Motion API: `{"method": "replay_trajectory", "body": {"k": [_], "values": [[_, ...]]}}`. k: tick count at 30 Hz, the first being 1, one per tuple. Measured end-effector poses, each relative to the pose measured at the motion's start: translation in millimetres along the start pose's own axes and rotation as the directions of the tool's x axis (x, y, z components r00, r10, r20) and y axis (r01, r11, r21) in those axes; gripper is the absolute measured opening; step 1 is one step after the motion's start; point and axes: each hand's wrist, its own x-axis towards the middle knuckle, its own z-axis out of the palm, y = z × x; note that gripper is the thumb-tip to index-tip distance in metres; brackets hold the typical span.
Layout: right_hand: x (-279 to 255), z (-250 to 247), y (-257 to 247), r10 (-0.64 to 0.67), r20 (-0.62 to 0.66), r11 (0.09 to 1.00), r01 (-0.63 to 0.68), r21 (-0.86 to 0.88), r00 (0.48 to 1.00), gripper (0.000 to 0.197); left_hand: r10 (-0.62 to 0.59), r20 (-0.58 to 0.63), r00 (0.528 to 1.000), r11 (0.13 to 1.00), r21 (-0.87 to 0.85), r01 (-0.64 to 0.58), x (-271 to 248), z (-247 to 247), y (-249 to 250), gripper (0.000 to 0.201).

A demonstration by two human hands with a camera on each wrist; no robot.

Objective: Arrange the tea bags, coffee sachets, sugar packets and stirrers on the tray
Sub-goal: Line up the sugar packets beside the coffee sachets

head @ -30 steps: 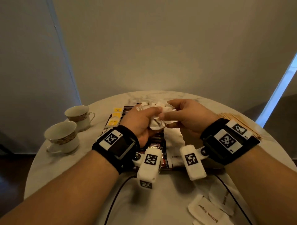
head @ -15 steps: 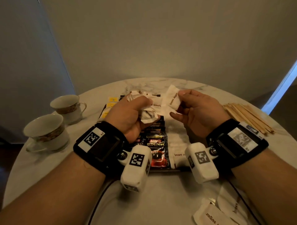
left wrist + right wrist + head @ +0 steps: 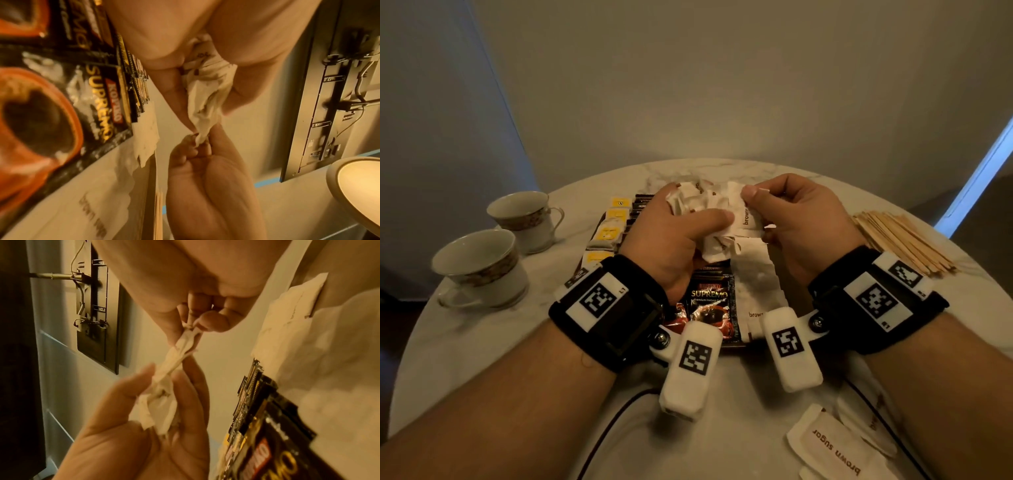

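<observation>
My left hand (image 3: 674,233) grips a crumpled bunch of white brown-sugar packets (image 3: 709,212) above the dark tray (image 3: 732,345). My right hand (image 3: 784,212) pinches one packet (image 3: 744,214) at the bunch's right side between thumb and fingers; the same pinch shows in the right wrist view on the packet (image 3: 185,340). On the tray lie yellow-tagged tea bags (image 3: 607,234) at the left, black Supremo coffee sachets (image 3: 710,305) in the middle and white sugar packets (image 3: 755,277) to their right. Wooden stirrers (image 3: 904,240) lie in a pile on the table at the right.
Two gold-banded teacups (image 3: 482,270) (image 3: 525,219) stand on the round marble table (image 3: 482,342) at the left. Loose brown-sugar packets (image 3: 835,448) lie near the front right edge. A black cable (image 3: 613,421) runs across the front. A wall stands close behind.
The view tilted down a little. My right hand went from holding a separated packet back against the bunch in my left hand, and now pinches a packet at its right side.
</observation>
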Motion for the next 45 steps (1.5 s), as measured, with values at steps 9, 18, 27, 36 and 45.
{"method": "replay_trajectory", "body": {"k": [9, 18, 27, 36, 45], "values": [[-6.4, -2.2, -3.7, 0.046, 0.115, 0.989, -0.062, 0.134, 0.992, 0.011, 0.049, -0.099, 0.994, 0.998, -0.032, -0.052, -0.7, 0.1, 1.3, 0.048], [-2.8, -16.9, -6.0, 0.154, 0.277, 0.980, -0.183, 0.080, 0.949, 0.025, 0.143, -0.124, 0.982, 0.988, -0.043, -0.149, -0.9, 0.2, 5.2, 0.058], [5.5, -23.8, -8.7, 0.126, 0.105, 0.992, -0.128, 0.013, 0.986, 0.004, 0.114, -0.171, 0.979, 0.993, 0.041, -0.108, 1.8, -4.9, 4.2, 0.046], [54.0, -69.5, 24.7, 0.392, -0.287, 0.886, -0.443, -0.138, 0.874, 0.017, 0.086, -0.233, 0.969, 0.996, 0.058, -0.075, 6.1, -11.3, 8.9, 0.045], [56.6, -70.2, 33.9, 0.509, -0.294, 0.815, -0.563, -0.139, 0.809, 0.006, 0.091, -0.245, 0.965, 0.996, 0.049, -0.081, 9.0, -14.5, 7.0, 0.050]]}}
